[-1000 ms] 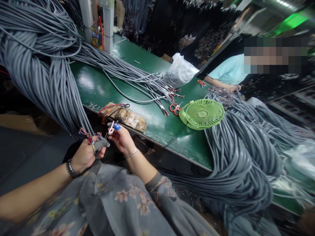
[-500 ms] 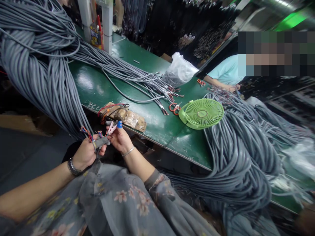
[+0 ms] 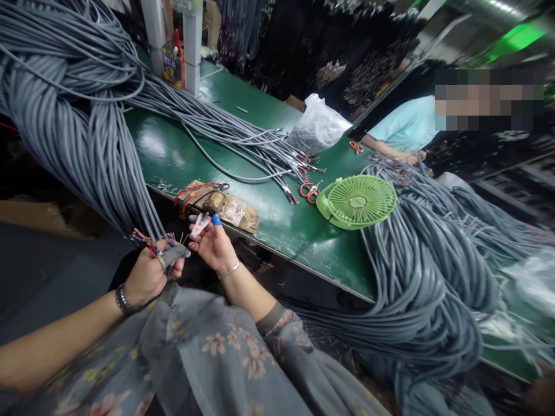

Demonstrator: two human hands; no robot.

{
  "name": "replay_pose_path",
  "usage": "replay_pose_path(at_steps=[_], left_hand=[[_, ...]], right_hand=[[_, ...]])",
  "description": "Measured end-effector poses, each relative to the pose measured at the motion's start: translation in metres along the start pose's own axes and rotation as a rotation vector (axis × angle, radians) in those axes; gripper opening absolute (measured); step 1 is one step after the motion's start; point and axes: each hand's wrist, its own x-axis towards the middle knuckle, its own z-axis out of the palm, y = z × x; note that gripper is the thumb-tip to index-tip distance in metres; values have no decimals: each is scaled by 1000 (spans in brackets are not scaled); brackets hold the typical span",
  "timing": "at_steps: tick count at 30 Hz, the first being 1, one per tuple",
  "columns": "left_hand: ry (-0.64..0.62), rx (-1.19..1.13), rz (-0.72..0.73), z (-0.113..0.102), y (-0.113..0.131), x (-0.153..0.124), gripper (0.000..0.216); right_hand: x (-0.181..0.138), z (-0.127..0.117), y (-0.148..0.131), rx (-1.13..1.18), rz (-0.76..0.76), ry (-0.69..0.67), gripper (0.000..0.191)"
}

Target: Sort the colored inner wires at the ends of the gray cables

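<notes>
My left hand (image 3: 150, 271) is closed around the end of a grey cable, with grey finger covers on some fingers. Thin coloured wires (image 3: 145, 240) fan out above its fist. Just to the right, my right hand (image 3: 215, 247) pinches a small pale pink tool with two arms (image 3: 200, 226), like a clip; its exact kind is unclear. A blue cover (image 3: 216, 219) sits on that thumb. A small gap separates the two hands, near the front edge of the green table (image 3: 342, 260).
Beyond my hands lies a taped brown block (image 3: 232, 211) with red wires. Thick grey cable bundles (image 3: 99, 144) hang at left and more (image 3: 425, 277) at right. A green fan (image 3: 359, 202), orange-handled scissors (image 3: 309, 192) and a plastic bag (image 3: 318, 124) stand near. A co-worker (image 3: 403, 127) is at far right.
My right hand has drawn slightly right with the pink tool, away from the wires. My left hand has shifted a little left and down, still holding the cable.
</notes>
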Motion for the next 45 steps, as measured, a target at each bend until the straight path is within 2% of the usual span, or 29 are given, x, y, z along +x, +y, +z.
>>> replay_pose_path(at_steps=[3,5,18,27,31,37,45], left_hand=[[57,-40,12,5,4,-1,22],[78,-54,14,9,8,-1,22],[131,-39,33,10,2,6,25],[93,19,20,8,-1,5,29],[101,5,14,6,-1,4,27],[78,6,36,-1,-2,-3,22],[43,-6,-7,-3,-6,1,27]], right_hand=[[0,0,1,-45,-57,29,27],[0,2,2,-68,-87,42,23],[1,1,6,-26,-98,23,19],[0,3,7,-2,-87,37,17],[-2,3,8,17,-60,49,21],[-2,-7,9,11,-35,26,38],[-6,-25,12,-25,-25,20,38]])
